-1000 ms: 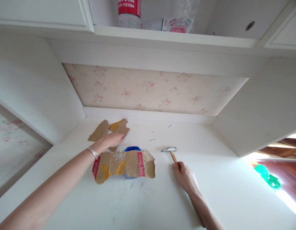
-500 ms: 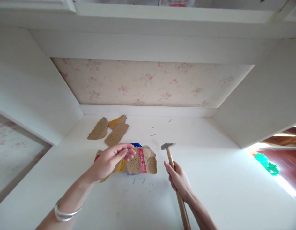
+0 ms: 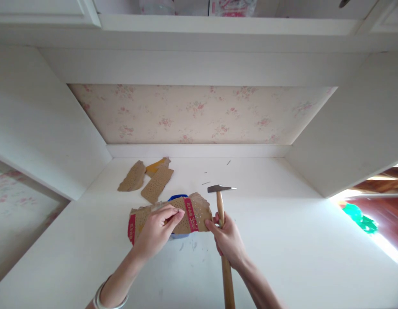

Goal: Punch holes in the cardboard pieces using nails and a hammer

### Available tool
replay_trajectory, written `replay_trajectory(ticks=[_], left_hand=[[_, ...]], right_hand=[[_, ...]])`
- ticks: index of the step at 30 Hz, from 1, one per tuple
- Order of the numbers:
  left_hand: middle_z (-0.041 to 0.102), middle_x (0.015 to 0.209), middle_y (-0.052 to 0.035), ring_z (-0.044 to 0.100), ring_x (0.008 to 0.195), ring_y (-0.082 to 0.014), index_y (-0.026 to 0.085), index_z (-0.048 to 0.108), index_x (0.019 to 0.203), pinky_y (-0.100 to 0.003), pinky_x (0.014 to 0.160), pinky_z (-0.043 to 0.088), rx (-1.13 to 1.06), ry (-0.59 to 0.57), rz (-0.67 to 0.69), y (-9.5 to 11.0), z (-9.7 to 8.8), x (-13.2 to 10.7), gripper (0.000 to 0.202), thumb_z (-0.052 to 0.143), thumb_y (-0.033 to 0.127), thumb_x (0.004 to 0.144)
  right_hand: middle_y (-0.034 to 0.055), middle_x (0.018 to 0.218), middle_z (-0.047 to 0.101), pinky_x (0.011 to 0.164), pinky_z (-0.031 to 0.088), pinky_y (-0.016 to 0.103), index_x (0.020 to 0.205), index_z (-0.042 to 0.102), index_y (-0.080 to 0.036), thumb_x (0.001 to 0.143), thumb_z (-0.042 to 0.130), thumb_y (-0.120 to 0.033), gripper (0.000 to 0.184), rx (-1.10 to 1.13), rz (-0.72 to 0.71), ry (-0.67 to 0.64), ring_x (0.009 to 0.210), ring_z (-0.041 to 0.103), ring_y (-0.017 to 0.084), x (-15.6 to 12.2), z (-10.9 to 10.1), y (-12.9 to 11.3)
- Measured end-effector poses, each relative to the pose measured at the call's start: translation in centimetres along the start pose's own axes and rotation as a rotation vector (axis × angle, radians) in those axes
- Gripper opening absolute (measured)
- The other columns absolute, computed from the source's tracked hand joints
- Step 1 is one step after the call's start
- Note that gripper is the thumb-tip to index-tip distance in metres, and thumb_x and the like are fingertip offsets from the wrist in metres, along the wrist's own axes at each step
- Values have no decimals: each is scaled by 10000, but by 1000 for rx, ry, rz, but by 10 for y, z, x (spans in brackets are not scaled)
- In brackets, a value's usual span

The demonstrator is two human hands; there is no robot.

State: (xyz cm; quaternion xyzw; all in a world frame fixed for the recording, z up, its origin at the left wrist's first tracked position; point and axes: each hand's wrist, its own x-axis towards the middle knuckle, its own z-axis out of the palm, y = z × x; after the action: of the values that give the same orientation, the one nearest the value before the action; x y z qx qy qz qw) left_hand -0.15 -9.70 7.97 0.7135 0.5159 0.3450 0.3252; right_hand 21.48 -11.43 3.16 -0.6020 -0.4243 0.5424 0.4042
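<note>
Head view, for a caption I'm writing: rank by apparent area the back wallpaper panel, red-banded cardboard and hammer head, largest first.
1. Back wallpaper panel
2. Red-banded cardboard, though the left hand covers part of it
3. Hammer head

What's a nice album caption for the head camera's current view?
Right hand gripping a hammer, left hand pinched over a hole-dotted piece of cardboard, with more cardboard scraps behind.

A white tabletop (image 3: pixel 302 240) between an upright left panel (image 3: pixel 41 116) and right panel (image 3: pixel 340 128). Open passage lies right of the hammer (image 3: pixel 227 279) and left of the left forearm (image 3: pixel 122 277). Perforated cardboard (image 3: pixel 191 214) and both hands (image 3: pixel 158 229) obstruct the middle; torn cardboard pieces (image 3: pixel 157 183) obstruct the back left, thin slivers (image 3: pixel 206 183) the back centre.
</note>
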Motion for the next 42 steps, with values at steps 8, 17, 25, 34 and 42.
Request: replay_trajectory(ticks=[8,17,25,34,42], left_hand=[[748,937,-27,678,891,-167,209,743,871,-228,790,530,-97,-17,-49,2,2,4,266,567,403,920],[765,869,-11,703,782,-157,231,732,907,-230,766,519,75,-20,32,-8,33,14,232,553,378,930],[772,893,11,711,781,-148,249,723,931,-216,735,508,103,13,44,-17,39,14,201,548,347,944],[774,879,-1,711,774,-150,247,738,908,-239,747,527,155,42,160,-22,43,15,162,583,288,931],[765,972,-17,676,887,-186,265,721,1072,-320,842,502,271,-10,222,-21,46,12,232,515,264,967]], right_hand=[[-160,390,362,224,210,148,816,369,-263,852,599,-414,277,10,-53,30,232,328,61,18,11,-3],[-157,374,375,216,219,147,787,375,-262,849,602,-424,286,-1,-27,50,224,330,63,27,18,11],[-151,394,395,208,215,145,787,391,-260,826,646,-495,349,15,-42,66,229,340,61,25,15,6],[-144,431,350,235,248,128,722,370,-253,877,546,-587,408,78,-42,73,277,301,40,4,6,-6],[-137,495,348,246,200,118,688,366,-241,825,523,-703,507,151,12,-117,294,265,16,-43,4,-8]])
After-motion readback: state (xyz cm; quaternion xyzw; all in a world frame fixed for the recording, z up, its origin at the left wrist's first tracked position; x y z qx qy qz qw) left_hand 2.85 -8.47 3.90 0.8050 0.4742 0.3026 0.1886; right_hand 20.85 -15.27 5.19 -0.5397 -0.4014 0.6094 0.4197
